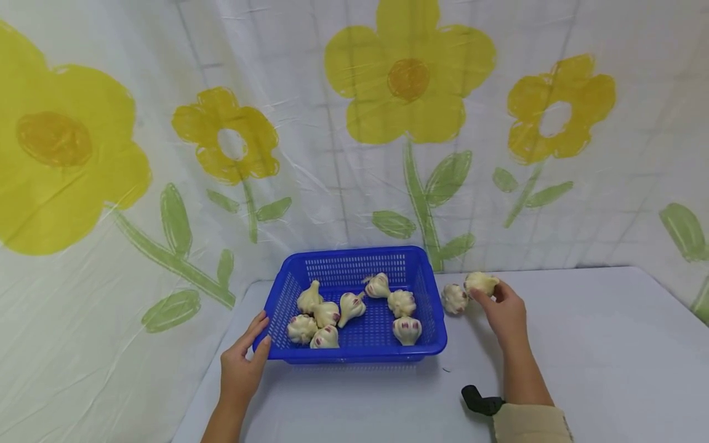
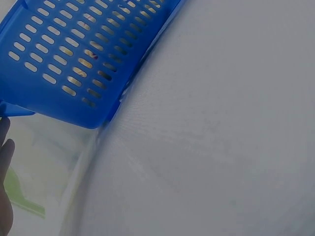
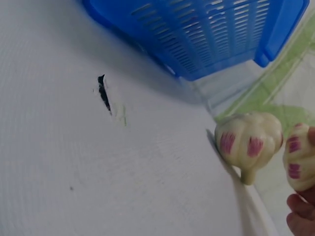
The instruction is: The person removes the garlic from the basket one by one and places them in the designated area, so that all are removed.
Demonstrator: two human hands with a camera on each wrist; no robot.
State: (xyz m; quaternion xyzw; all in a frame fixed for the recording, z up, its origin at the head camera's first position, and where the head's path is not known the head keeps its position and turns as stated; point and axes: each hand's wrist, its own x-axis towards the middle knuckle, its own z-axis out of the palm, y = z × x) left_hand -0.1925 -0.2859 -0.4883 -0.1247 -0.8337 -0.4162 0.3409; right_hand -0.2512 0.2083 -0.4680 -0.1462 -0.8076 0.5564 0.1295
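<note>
A blue plastic basket (image 1: 354, 352) with slotted walls stands on the table, and several garlic bulbs (image 1: 352, 306) lie in it, mostly in its left half. At the basket's front left corner my left hand (image 1: 242, 363) holds the rim, with the thumb near the corner and the fingers along the left side. To the right of the basket, my right hand (image 1: 506, 311) pinches a whitish garlic bulb (image 1: 480, 283) with purple marks. Beside it another garlic bulb (image 3: 248, 140) rests on the table, close to the basket's right wall.
A white cloth covers the table (image 1: 598, 357). Behind it hangs a white curtain (image 1: 310, 203) printed with yellow flowers. A small dark mark (image 3: 104, 94) shows on the tabletop in front of the basket. A black strap piece (image 1: 480, 401) sticks out at the right wrist.
</note>
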